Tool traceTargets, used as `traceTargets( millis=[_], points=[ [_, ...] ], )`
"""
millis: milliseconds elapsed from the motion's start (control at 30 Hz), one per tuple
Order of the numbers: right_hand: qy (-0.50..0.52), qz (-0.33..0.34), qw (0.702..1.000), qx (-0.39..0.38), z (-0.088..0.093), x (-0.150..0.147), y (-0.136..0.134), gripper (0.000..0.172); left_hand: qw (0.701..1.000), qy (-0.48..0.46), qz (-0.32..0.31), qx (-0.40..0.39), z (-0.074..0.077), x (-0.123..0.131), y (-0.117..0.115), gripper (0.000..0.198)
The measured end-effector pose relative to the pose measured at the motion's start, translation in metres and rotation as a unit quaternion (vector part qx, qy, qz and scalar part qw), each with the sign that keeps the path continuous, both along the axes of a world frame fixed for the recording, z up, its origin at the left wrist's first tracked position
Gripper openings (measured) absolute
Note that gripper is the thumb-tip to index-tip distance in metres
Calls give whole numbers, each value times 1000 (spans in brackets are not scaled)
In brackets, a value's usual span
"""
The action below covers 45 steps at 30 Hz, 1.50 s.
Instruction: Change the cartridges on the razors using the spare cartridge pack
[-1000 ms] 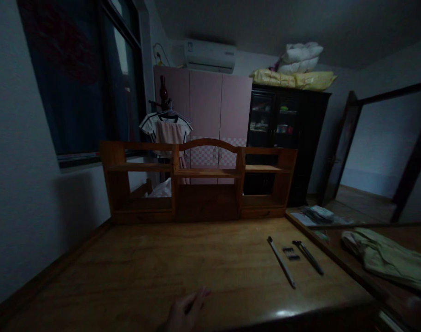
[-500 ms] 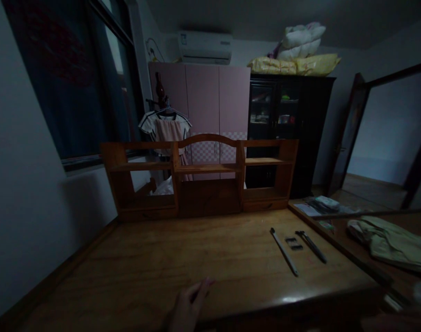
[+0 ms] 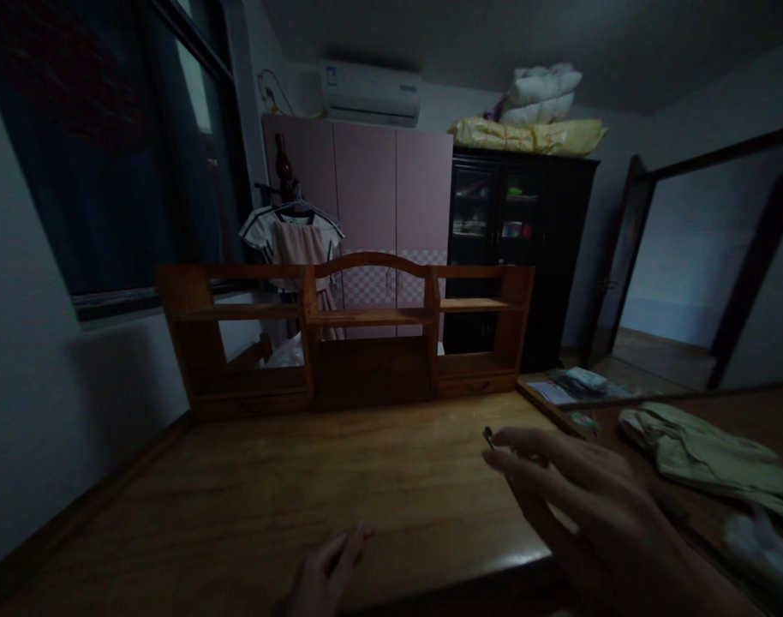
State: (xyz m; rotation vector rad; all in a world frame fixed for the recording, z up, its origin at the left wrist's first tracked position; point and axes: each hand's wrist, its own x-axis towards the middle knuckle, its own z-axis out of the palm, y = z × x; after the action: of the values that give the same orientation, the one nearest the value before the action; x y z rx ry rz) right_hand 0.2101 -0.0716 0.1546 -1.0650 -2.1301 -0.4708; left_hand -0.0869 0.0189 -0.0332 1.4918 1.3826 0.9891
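Note:
My right hand (image 3: 577, 497) reaches over the right part of the wooden desk (image 3: 237, 497), fingers spread and apart, holding nothing. It covers most of the small items that lie there; only the tip of a long thin pen-like stick (image 3: 488, 436) shows just past my fingertips. My left hand (image 3: 324, 574) rests low at the desk's near edge, fingers stretched out flat on the wood, empty.
A wooden shelf unit (image 3: 346, 338) stands along the back of the desk. To the right, an adjoining surface holds green cloth (image 3: 700, 454) and papers (image 3: 575, 386). A window is on the left; pink wardrobe (image 3: 379, 206) and dark cabinet (image 3: 513, 248) stand behind.
My right hand has come into view from the lower right and now reaches over the pens, hiding them. The camera has shifted slightly right. My left hand stays at the desk edge.

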Motion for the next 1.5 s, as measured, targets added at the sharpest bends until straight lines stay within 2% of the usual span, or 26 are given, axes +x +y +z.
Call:
traceTargets(
  millis=[67,100,167,233,300,367,433,500,667,800,933,1133,1300,1400,1500],
  points=[
    [-16,-54,994,-96,-11,30,40,27,1000,4,8,-7,-3,0,1,68],
    [-7,-88,988,-130,-22,50,62,28,1000,5,10,-5,-3,1,1,68],
    [22,-144,972,-182,-56,94,102,34,1000,6,7,5,-3,1,-1,66],
    [39,-186,958,-214,-94,134,126,44,1000,7,0,19,-4,1,-4,64],
    [56,-217,941,-253,-129,161,135,54,1000,3,3,19,-4,1,-5,64],
    [51,-214,929,-298,-154,175,134,62,1000,-3,7,14,-6,1,-6,64],
    [50,-207,924,-317,-168,177,130,63,1000,-1,12,15,-7,1,-5,62],
    [60,-196,923,-324,-175,173,128,61,1000,8,12,20,-7,1,-3,61],
    [90,-154,921,-347,-174,146,126,61,999,8,32,8,-4,2,0,65],
    [96,-121,923,-353,-172,106,126,62,999,3,49,9,1,4,-2,66],
    [93,-98,937,-322,-182,49,142,67,999,2,43,9,2,4,-5,66],
    [100,-44,945,-310,-207,-51,195,67,999,0,38,27,3,4,-6,63],
    [125,-14,940,-316,-212,-122,216,71,999,-13,9,41,4,5,-11,61],
    [140,-5,939,-313,-210,-136,217,68,999,-10,-7,30,8,2,-8,60],
    [119,28,951,-283,-204,-125,216,66,999,15,-16,47,18,-2,13,58]
  ],
)
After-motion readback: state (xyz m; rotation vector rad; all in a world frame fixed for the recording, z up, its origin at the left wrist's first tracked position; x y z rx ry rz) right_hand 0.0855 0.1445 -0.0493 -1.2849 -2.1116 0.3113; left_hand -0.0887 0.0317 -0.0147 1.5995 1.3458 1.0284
